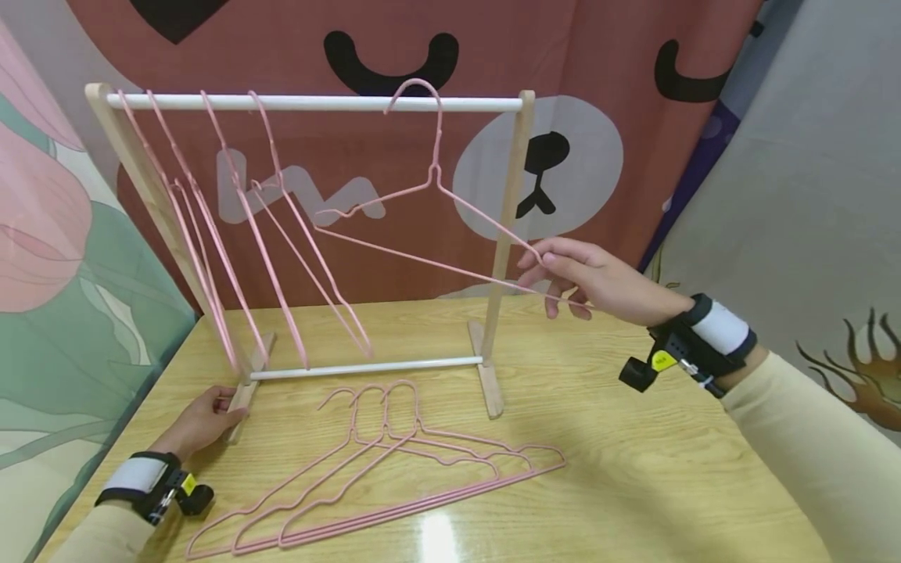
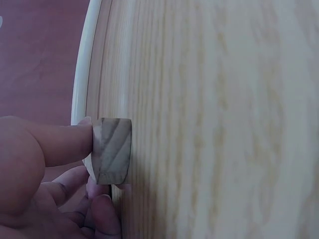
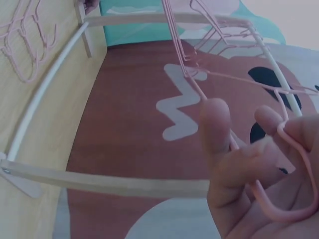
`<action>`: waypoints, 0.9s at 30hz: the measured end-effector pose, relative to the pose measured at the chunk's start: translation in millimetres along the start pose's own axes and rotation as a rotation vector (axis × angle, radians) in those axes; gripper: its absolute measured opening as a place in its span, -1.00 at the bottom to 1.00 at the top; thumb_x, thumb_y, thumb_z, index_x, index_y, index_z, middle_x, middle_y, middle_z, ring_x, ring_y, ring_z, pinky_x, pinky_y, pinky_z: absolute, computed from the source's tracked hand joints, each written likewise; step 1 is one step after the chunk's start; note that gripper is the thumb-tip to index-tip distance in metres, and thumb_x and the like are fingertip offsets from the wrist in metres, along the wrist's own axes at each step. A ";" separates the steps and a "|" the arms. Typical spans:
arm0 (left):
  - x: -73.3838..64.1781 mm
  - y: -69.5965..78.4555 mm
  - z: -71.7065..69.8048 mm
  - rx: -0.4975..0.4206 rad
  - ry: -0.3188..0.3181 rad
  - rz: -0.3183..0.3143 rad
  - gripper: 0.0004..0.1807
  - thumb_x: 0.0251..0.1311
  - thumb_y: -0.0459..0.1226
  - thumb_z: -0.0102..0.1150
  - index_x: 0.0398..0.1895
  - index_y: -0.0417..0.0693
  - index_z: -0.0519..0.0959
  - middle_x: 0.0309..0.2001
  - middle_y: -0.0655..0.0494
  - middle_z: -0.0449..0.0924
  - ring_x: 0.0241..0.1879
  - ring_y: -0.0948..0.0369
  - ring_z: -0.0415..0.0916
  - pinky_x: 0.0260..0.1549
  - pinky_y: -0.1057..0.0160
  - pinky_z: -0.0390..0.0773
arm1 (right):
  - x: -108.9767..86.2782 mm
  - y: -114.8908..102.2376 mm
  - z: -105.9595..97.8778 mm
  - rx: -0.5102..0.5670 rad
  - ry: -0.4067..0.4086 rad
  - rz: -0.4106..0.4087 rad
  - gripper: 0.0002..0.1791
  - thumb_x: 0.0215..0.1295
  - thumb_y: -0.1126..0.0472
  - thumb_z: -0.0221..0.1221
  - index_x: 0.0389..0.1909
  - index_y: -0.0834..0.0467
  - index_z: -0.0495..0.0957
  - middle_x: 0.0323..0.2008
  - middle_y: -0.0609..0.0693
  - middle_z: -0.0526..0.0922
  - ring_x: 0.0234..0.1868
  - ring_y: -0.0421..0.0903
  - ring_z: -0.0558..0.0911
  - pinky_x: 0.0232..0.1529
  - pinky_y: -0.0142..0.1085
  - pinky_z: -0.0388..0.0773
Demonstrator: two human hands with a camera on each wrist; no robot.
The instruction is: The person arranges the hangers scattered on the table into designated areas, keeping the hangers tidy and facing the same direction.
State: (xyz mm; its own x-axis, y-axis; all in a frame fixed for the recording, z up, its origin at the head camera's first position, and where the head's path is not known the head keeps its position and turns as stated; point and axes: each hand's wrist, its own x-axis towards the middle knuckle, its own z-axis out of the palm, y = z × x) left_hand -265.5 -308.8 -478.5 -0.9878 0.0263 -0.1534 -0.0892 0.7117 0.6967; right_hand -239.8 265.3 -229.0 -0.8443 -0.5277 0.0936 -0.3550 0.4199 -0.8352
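My right hand (image 1: 598, 281) pinches one end of a pink hanger (image 1: 435, 160), thumb and fingers at its corner. In the right wrist view, the hanger's bent end (image 3: 279, 215) passes among the fingers. The hook stands at the rack's white top rod (image 1: 324, 103); whether it bears on the rod I cannot tell. Low on the left, my left hand (image 1: 200, 422) holds the rack's wooden foot (image 1: 242, 403). The left wrist view shows the thumb against one side of the foot's end (image 2: 112, 152), with fingers below.
Several pink hangers (image 1: 223, 145) hang toward the rod's left end. Three more hangers (image 1: 422, 504) lie overlapped on the wooden table (image 1: 669, 469) in front of the rack. A lower white rod (image 1: 373, 367) joins the rack's feet. Printed cloth (image 1: 598, 47) hangs behind.
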 end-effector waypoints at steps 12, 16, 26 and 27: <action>1.3 -3.3 -0.9 0.001 -0.014 0.013 -0.48 0.43 -0.31 0.11 0.18 -0.61 0.21 -0.14 -0.30 0.40 -0.15 -0.08 0.41 -0.31 0.22 0.46 | 23.0 -31.8 13.9 -0.064 0.065 -0.070 -0.64 0.68 0.07 -0.19 0.16 0.19 0.45 -0.03 0.14 0.66 -0.32 0.18 0.63 -0.60 -0.29 0.39; 1.6 -3.5 -2.0 0.002 -0.012 0.034 -0.51 0.44 -0.32 0.09 0.15 -0.60 0.22 -0.15 -0.30 0.41 -0.16 -0.07 0.42 -0.32 0.25 0.47 | 30.7 -38.6 21.2 -0.064 0.090 -0.057 -0.67 0.68 0.10 -0.17 0.13 0.18 0.46 -0.04 0.14 0.66 -0.34 0.15 0.63 -0.60 -0.30 0.38; 0.8 -5.0 -2.2 0.004 -0.015 0.066 -0.51 0.44 -0.33 0.09 0.17 -0.62 0.22 -0.11 -0.34 0.45 -0.14 -0.03 0.45 -0.32 0.29 0.48 | 49.4 -48.7 33.9 -0.046 0.108 0.010 -0.66 0.67 0.08 -0.16 0.14 0.17 0.48 -0.05 0.16 0.64 -0.39 0.14 0.66 -0.57 -0.29 0.40; 0.8 -5.0 -2.1 0.001 -0.017 0.064 -0.51 0.44 -0.33 0.09 0.17 -0.62 0.22 -0.11 -0.34 0.44 -0.14 -0.03 0.45 -0.33 0.29 0.48 | 50.8 -49.3 34.9 -0.045 0.113 0.021 -0.67 0.67 0.08 -0.16 0.13 0.16 0.48 -0.04 0.15 0.64 -0.39 0.14 0.65 -0.57 -0.29 0.40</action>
State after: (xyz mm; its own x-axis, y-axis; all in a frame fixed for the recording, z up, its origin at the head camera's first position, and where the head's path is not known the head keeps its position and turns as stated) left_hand -266.2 -313.9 -480.7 -0.9892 0.0839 -0.1204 -0.0257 0.7090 0.7048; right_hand -251.1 192.1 -202.0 -0.8909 -0.4324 0.1391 -0.3520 0.4638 -0.8130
